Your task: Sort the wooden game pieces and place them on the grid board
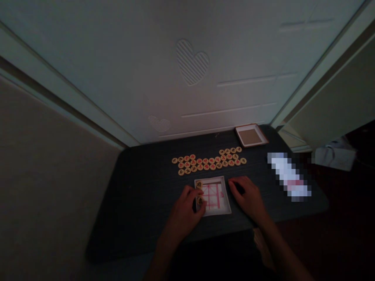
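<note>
A shallow white box [227, 203] with a folded sheet printed in red lines [212, 197] stands near the table's front edge. Along its left side lie two round wooden Chinese chess pieces. My left hand [183, 208] reaches over that side, thumb and finger closed about the lower Chinese chess piece [200, 201]. The upper piece [199, 184] sits just beyond the fingers. Just right of the box, my right hand [247, 195] rests on the table, fingers curled in toward the thumb, with nothing visible in them. Beyond the box, several more Chinese chess pieces [206, 167] lie face up in rows.
The dark table [140, 195] has rounded corners and stands against a white panel with heart reliefs [193, 62]. An open box lid [251, 136] lies at the back right. A blurred-out, pale object [288, 177] is on the right side. Off the table, something white [335, 154] shows.
</note>
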The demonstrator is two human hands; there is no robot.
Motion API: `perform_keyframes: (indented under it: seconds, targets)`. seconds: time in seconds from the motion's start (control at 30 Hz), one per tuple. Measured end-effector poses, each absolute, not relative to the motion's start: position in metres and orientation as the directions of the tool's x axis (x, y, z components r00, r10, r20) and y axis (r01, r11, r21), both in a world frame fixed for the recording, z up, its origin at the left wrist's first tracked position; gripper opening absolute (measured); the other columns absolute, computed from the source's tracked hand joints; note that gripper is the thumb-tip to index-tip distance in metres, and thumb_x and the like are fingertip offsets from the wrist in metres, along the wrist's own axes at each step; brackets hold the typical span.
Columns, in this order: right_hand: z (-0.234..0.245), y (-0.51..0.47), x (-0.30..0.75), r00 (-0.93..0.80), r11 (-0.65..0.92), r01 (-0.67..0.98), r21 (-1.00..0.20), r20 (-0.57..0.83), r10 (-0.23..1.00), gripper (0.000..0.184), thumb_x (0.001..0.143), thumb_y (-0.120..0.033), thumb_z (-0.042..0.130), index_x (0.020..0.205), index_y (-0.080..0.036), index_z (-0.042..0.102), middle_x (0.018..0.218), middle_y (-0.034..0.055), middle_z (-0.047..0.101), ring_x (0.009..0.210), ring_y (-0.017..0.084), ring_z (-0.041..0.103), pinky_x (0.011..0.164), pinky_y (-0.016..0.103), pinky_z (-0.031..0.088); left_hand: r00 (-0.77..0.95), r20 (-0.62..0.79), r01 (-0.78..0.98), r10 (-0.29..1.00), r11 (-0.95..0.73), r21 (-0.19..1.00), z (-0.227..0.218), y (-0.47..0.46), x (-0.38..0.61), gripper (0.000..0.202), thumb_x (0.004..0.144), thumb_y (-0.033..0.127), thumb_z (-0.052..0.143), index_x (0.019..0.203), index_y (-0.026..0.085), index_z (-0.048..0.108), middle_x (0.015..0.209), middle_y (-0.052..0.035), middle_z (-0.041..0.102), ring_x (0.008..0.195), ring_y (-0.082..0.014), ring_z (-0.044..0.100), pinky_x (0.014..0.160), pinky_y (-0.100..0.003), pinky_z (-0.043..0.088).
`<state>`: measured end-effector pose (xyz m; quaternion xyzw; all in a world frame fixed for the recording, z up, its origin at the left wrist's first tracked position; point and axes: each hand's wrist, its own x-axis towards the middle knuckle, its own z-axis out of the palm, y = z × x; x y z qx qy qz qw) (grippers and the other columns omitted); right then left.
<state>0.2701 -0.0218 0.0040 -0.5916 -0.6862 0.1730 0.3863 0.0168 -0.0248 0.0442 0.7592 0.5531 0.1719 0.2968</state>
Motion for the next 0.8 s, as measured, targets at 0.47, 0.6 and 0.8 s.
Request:
perform_keyframes:
  seconds: [0.47, 0.6, 0.8]
  targets:
    - [0.0047, -0.0218, 0.27, -0.002, 0.229, 0.677, -0.7, 0.309, 0.951, 0.017, 0.098, -0.032, 0.055, 0.097, -0.024, 0.07, 0.094, 0.0061, 0.074, 0.089, 0.024, 0.067, 0.083, 0.039, 0.054, 0.17, -0.1, 0.742, 0.98, -0.06, 0.668, 0.0374, -0.023, 0.0203, 0.05, 0.088, 0.042, 0.065, 0.13, 0.021, 0.049, 0.104, -0.0067, 0.064, 0.09, -0.0231, 0.065, 0.081, -0.039, 0.052]
    - [0.005, -0.0219, 0.2699, -0.004, 0.229, 0.673, -0.703, 0.307, 0.952, 0.018, 0.098, -0.032, 0.054, 0.098, -0.024, 0.07, 0.094, 0.0062, 0.074, 0.09, 0.024, 0.067, 0.083, 0.039, 0.054, 0.172, -0.111, 0.755, 0.979, -0.058, 0.654, 0.0348, -0.0215, 0.0214, 0.049, 0.088, 0.039, 0.063, 0.131, 0.021, 0.049, 0.099, -0.006, 0.065, 0.088, -0.0233, 0.066, 0.077, -0.037, 0.052]
    - [0.0026, -0.0215, 0.2703, -0.004, 0.245, 0.67, -0.701, 0.327, 0.945, 0.017, 0.097, -0.032, 0.055, 0.096, -0.024, 0.07, 0.093, 0.006, 0.074, 0.088, 0.024, 0.067, 0.082, 0.04, 0.054, 0.182, -0.122, 0.778, 0.976, -0.067, 0.624, 0.0362, -0.0191, 0.0221, 0.041, 0.089, 0.037, 0.059, 0.126, 0.021, 0.052, 0.091, -0.0034, 0.066, 0.078, -0.0212, 0.066, 0.068, -0.032, 0.049]
